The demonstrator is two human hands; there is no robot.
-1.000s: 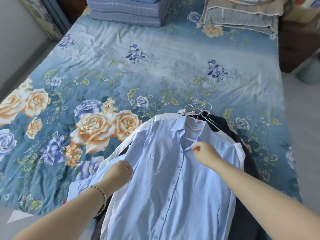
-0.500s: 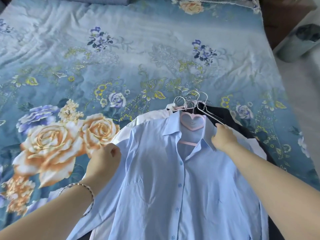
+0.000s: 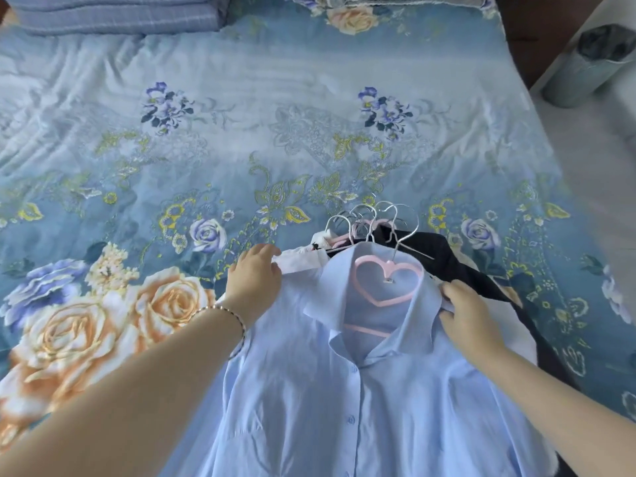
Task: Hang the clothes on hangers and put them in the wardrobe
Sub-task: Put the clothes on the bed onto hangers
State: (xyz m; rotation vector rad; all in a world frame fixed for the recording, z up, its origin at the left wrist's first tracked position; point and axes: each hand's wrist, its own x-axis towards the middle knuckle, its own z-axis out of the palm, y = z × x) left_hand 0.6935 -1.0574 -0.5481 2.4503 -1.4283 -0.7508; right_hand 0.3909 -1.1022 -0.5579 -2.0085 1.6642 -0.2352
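Your light blue shirt (image 3: 344, 407) lies face up on top of a stack of already hung clothes at the near edge of the bed (image 3: 275, 149), with the pink heart-shaped hanger (image 3: 387, 280) showing inside its open collar. Your left hand (image 3: 254, 280) has its fingers curled over the shirt's shoulder edge, fingertips against the white shirt (image 3: 299, 261) beneath. Your right hand (image 3: 468, 315) pinches the fabric at the other shoulder, just beside the collar point. The shirt looks thin, light and limp, so it will likely sag and slide off the hanger arms if you lift it by the cloth. Settle both shoulders square, then take hold at the hanger neck or the metal hooks (image 3: 371, 218), which are bunched together and may snag one another. A black garment (image 3: 457, 266) fans out to the right under the stack and could drag along. The bed carries a soft, rumpled floral quilt, which gives no firm backing for pressing fabric flat. Folded blankets (image 3: 113, 13) sit at the far end, pale floor runs along the right side, and a grey cylinder (image 3: 585, 60) stands there. The wardrobe is not in view.
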